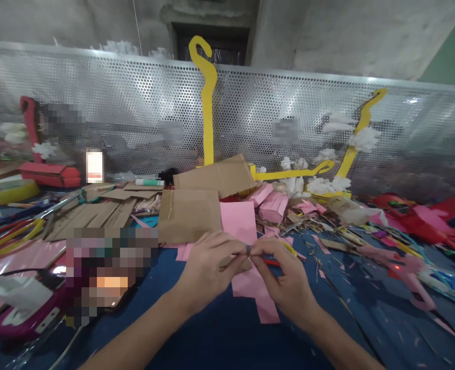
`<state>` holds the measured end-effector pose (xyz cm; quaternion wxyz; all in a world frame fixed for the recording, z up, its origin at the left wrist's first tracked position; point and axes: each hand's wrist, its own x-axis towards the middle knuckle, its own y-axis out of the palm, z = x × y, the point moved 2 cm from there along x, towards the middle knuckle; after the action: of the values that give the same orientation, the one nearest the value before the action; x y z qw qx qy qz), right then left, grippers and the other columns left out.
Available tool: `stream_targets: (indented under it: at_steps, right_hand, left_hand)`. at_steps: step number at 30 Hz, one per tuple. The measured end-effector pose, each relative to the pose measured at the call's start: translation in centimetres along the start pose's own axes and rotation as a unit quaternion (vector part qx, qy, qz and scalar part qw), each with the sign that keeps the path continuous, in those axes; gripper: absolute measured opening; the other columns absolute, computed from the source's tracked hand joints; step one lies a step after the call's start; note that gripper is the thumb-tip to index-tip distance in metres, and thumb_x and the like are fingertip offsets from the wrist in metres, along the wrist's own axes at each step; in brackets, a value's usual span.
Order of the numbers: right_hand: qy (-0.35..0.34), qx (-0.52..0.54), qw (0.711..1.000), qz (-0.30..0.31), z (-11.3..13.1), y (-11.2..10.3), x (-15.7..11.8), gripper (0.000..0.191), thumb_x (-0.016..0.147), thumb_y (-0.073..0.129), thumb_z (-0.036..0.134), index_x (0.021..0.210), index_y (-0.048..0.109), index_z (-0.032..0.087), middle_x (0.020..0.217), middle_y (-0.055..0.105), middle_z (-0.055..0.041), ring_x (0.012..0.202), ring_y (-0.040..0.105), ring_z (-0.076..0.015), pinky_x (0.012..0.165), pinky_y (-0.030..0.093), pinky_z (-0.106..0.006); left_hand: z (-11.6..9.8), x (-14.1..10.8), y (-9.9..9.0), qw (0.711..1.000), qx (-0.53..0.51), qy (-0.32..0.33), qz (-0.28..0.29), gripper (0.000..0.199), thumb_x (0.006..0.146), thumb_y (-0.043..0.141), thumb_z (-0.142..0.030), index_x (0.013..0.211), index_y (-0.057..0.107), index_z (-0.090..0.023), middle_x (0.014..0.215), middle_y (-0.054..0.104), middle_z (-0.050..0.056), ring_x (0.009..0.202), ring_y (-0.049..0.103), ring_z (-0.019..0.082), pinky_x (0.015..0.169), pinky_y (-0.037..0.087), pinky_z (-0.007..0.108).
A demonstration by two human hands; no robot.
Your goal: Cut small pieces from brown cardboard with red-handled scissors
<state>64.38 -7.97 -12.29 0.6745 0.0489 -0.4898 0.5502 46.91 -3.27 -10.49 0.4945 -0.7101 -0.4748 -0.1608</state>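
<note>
My left hand (pixel 214 262) and my right hand (pixel 285 267) meet above the table, thumbs and forefingers pinched close together. A tiny dark bit (pixel 248 250) shows between the fingertips, too small to name. A small piece of brown cardboard (pixel 246 266) is partly hidden by the left fingers; whether they hold it I cannot tell. Beneath and behind the hands lie pink paper pieces (pixel 246 285). A larger pink sheet (pixel 239 218) is just beyond, beside a brown cardboard square (pixel 188 218). Something red and yellow, partly covered, lies behind my right fingers.
A pink glue gun (pixel 399 264) lies right, near scattered scraps. Yellow hook-topped cutouts (pixel 208 108) stand before a perforated metal panel (pixel 134 97). At left are yellow tape (pixel 9 192), a red box shape (pixel 50 176), cardboard strips (pixel 92 218) and a purple box (pixel 26 311) with tissue.
</note>
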Motion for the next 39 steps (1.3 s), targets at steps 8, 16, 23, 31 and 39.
stream_targets:
  at_steps: [8,16,23,31,39]
  right_hand:
    - [0.005,0.007,1.0,-0.021,0.0,-0.1,-0.3,0.01,0.096,0.052,0.017,0.09,0.056,0.023,0.087,0.061,-0.0018,0.084,0.059,-0.0175,0.077,0.045,-0.031]
    - [0.013,0.009,1.0,-0.006,-0.2,-0.2,-0.1,0.009,0.095,0.054,0.016,0.094,0.059,0.024,0.093,0.064,-0.0026,0.089,0.06,-0.0181,0.081,0.046,-0.031]
    - [0.047,0.054,0.997,-0.028,-1.0,-0.3,-0.4,0.007,0.097,0.052,0.022,0.099,0.058,0.024,0.096,0.063,-0.0043,0.091,0.061,-0.0195,0.08,0.048,-0.032]
    - [0.029,0.001,1.0,-0.009,-0.4,-0.2,0.1,0.006,0.095,0.056,0.019,0.094,0.059,0.024,0.092,0.063,-0.0021,0.087,0.06,-0.018,0.078,0.046,-0.03]
    - [0.039,0.01,0.999,-0.012,-0.5,-0.4,0.0,0.005,0.096,0.055,0.021,0.094,0.059,0.025,0.091,0.063,-0.0016,0.085,0.06,-0.0176,0.077,0.045,-0.03]
  left_hand:
    - [-0.3,0.1,0.1,1.0,-0.013,0.012,-0.019,0.005,0.09,0.065,-0.017,0.087,0.068,-0.019,0.087,0.073,0.002,0.08,0.063,0.017,0.075,0.046,0.033]
    - [-0.1,0.1,-0.1,1.0,-0.009,0.009,-0.016,0.007,0.09,0.065,-0.017,0.085,0.068,-0.019,0.086,0.074,0.001,0.079,0.063,0.017,0.074,0.045,0.033]
    - [0.1,0.0,-0.1,1.0,0.01,0.005,-0.026,0.009,0.091,0.062,-0.015,0.088,0.069,-0.02,0.089,0.073,0.002,0.082,0.064,0.017,0.075,0.045,0.033]
    - [0.3,-0.2,0.2,0.999,0.037,0.014,-0.016,0.008,0.091,0.062,-0.015,0.086,0.067,-0.02,0.088,0.073,0.0,0.081,0.064,0.016,0.074,0.042,0.033]
    - [0.5,0.0,0.1,1.0,0.018,0.004,-0.012,0.009,0.093,0.061,-0.018,0.09,0.068,-0.021,0.092,0.074,0.001,0.085,0.066,0.017,0.077,0.043,0.033]
